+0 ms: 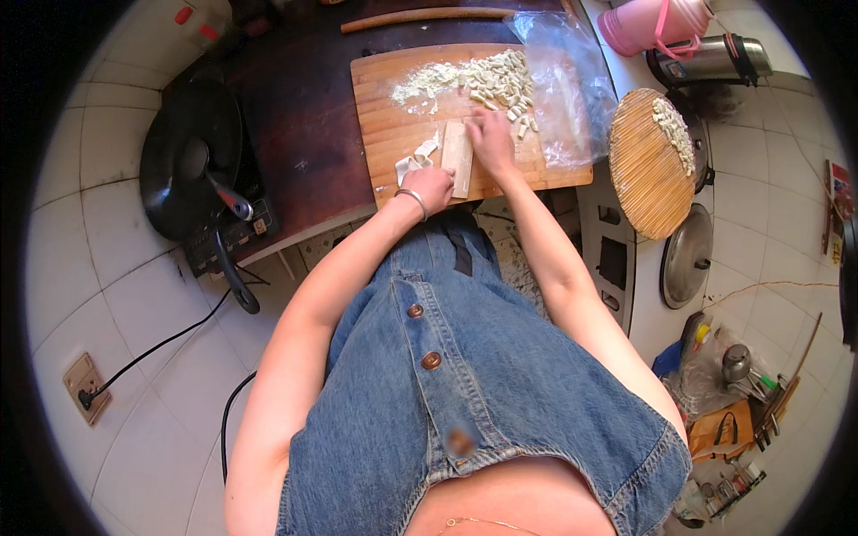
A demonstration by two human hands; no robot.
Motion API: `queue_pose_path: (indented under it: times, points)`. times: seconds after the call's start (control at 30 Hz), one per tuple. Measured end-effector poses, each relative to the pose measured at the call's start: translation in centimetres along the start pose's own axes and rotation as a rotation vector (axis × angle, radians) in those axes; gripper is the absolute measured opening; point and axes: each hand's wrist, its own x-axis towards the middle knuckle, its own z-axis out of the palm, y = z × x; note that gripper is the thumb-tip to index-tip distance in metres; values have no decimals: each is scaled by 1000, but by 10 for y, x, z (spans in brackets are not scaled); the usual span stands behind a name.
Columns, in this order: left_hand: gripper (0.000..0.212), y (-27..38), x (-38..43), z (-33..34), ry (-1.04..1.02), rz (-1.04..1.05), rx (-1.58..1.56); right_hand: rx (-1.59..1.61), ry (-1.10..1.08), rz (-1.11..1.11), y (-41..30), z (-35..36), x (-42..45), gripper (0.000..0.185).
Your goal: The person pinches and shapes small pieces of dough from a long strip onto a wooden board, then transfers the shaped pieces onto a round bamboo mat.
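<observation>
My left hand [432, 187], with a metal bangle at its wrist, rests at the lower end of a small flat wooden board [457, 157], fingers bent against its edge. My right hand [491, 139], slightly blurred, is at the board's upper right side; whether it pinches anything is hidden. Strips of pale dough [417, 159] lie just left of the small board. Beyond my right hand, many small dough pieces [499, 77] are heaped beside scattered flour [425, 84]. All this sits on a large wooden cutting board [385, 120].
A clear plastic bag [563, 87] overlaps the cutting board's right side. A wooden rolling pin [429, 16] lies behind. At left, a black wok [191, 161] holds a ladle [218, 184]. At right are a round woven tray [643, 167] with dough pieces, a metal lid [686, 258] and a steel flask [710, 60].
</observation>
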Motion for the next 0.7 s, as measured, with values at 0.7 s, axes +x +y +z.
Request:
queue_pose_path:
  times: [0.7]
  points:
    - [18,3,-2,-1,-3,-23,-21,318,232,157,7,-17,124,12]
